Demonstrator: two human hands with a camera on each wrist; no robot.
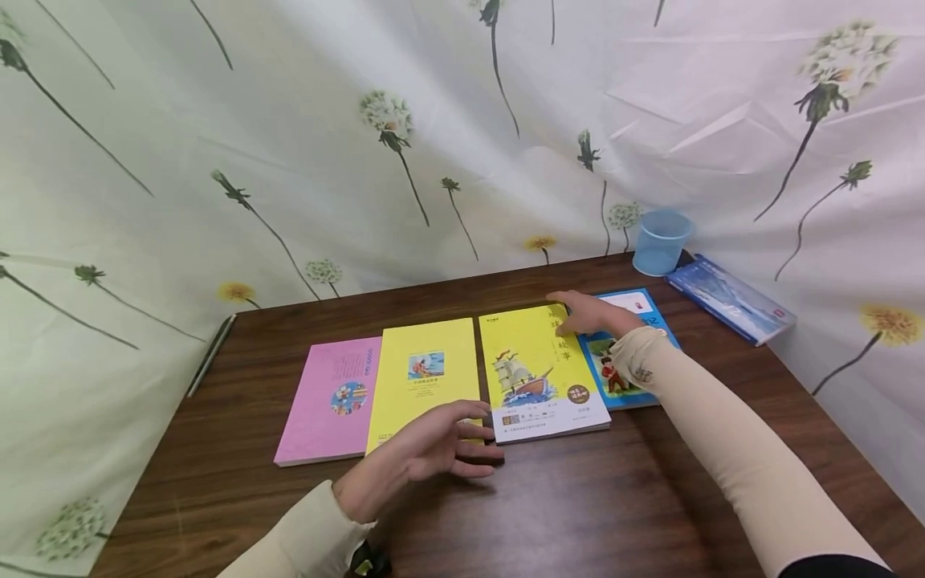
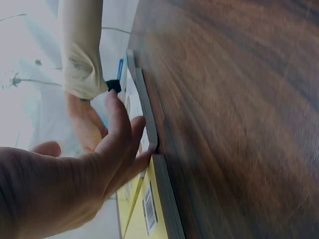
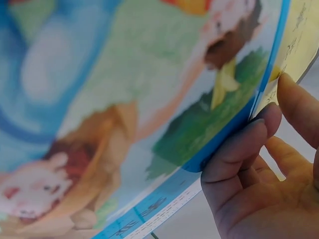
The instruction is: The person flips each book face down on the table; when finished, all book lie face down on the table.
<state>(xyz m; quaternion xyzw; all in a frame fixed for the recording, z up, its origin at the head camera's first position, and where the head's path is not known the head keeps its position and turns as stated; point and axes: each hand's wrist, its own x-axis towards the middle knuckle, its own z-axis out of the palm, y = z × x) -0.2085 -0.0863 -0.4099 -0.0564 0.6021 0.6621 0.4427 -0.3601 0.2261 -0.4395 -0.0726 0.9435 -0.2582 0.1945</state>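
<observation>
A yellow book with a sailing ship on its cover (image 1: 523, 361) lies flat in the row. My right hand (image 1: 592, 313) is at its top right corner, thumb on the cover and other fingers curled at the edge; in the right wrist view the right hand (image 3: 259, 184) appears to pinch that corner. Beside it, partly under my right arm, lies a blue book (image 1: 620, 369). My left hand (image 1: 433, 441) is near the ship book's lower left corner, fingers extended and apart. Left of it lie another yellow book (image 1: 426, 341) and a pink book (image 1: 318, 409).
A light blue cup-like holder (image 1: 660, 245) stands at the back right of the dark wooden table (image 1: 564, 514). Next to it a blue and white book (image 1: 730, 299) lies by the right edge. A dandelion-patterned curtain (image 1: 303, 120) hangs behind the table. A thin metallic bar (image 1: 212, 357) is at the left edge.
</observation>
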